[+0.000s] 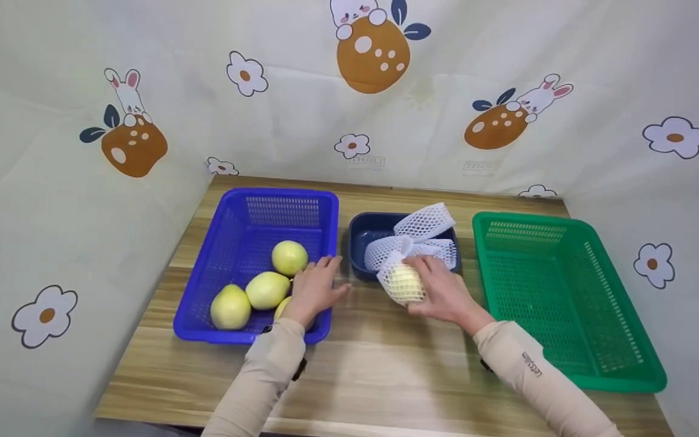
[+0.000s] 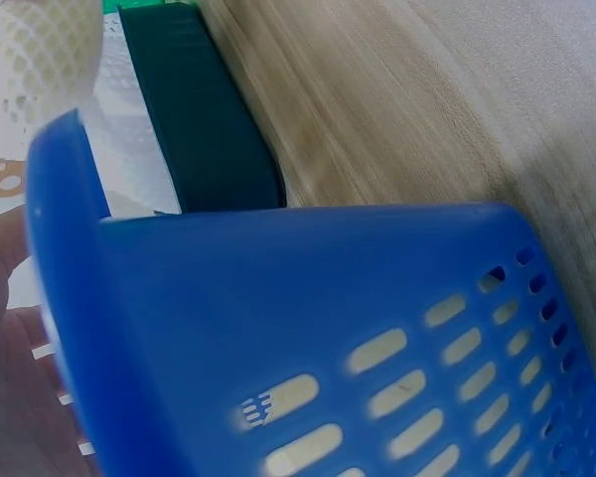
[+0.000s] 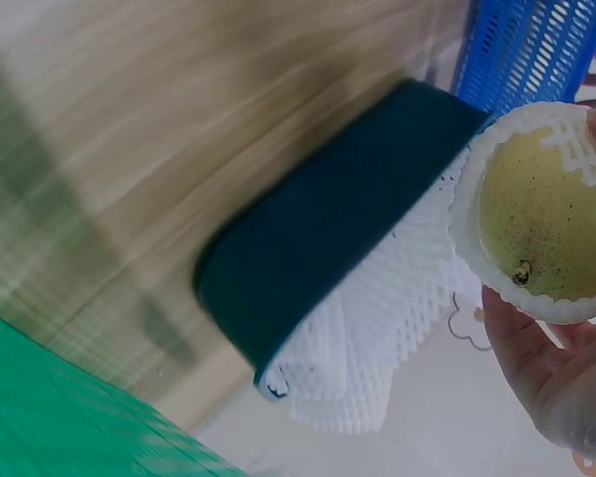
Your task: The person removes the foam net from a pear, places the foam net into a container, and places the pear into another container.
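Note:
My right hand [image 1: 443, 291] grips a pale yellow pear [image 3: 546, 214] in a white foam net sleeve [image 1: 393, 276], just in front of a navy tray [image 1: 358, 267]. In the right wrist view the pear's speckled end with a dark stem spot shows through the sleeve's open end. My left hand [image 1: 316, 288] is over the right side of the blue basket [image 1: 201, 261], fingers extended and holding nothing. Beside it in the basket lie several bare pears [image 1: 267, 290], one partly hidden by the hand. In the left wrist view the basket's wall covers much of that hand.
White foam net sleeves [image 1: 425, 221] lie in the navy tray, one sticking up past its back rim. A green basket [image 1: 568, 303] stands at the right of the wooden table [image 1: 380, 388]. A patterned cloth [image 1: 301, 121] hangs behind and along both sides.

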`<state>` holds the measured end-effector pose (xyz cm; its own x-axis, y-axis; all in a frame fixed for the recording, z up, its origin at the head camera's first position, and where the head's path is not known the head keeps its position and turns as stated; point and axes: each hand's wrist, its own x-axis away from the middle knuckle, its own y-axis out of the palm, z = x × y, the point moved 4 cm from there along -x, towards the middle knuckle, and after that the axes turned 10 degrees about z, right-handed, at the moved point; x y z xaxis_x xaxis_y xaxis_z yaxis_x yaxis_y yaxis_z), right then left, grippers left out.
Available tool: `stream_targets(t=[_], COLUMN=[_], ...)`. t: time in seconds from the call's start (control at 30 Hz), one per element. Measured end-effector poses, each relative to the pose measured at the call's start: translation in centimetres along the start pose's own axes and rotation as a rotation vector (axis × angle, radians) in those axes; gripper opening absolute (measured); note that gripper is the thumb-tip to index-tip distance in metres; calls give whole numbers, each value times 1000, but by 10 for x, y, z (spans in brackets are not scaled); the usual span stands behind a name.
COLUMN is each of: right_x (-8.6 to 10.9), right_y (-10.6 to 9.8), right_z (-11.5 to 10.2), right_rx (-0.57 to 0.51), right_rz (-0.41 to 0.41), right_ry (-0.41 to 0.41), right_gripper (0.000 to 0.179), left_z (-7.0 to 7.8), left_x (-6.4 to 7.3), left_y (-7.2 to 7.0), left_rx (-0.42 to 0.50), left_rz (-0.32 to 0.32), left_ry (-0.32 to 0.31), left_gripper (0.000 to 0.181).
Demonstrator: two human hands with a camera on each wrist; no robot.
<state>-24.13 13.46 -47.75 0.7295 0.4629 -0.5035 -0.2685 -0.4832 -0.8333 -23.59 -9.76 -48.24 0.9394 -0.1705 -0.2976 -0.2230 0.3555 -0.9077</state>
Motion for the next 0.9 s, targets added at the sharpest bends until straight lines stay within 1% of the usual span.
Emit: stream_targets(t=[0.5, 0.8, 0.9], right_x=[19, 30, 32], right_y=[26, 37, 38], right_z=[-3, -2, -2], right_rx=[-6, 0, -9], right_rz=[-72, -92, -80], right_ry=[-18, -29, -38], right_gripper=[74, 75, 75], left_z=[-1, 0, 1], left_x=[0, 0, 1], left_y=[1, -1, -1], left_rx=[-8, -11, -6], left_rz=[-7, 0, 5], left_ry=[4, 2, 3], left_gripper=[57, 58, 57])
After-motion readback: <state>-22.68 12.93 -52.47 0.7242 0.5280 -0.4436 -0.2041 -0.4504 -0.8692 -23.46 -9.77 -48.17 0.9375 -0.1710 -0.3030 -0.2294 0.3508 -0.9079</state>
